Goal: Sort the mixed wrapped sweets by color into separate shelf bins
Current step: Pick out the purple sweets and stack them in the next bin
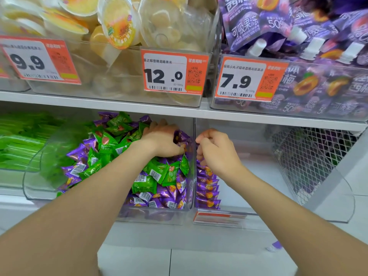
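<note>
Our L hand [161, 140] grasps a purple sweet [181, 136] in the mixed bin [159, 218]; next we carry it to 3 o'clock, purple bin [249, 186]. R hand [216, 151] curled, grip unclear.

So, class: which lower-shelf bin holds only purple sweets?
The right-hand bin, beneath the right hand; the middle bin mixes green and purple.
</note>
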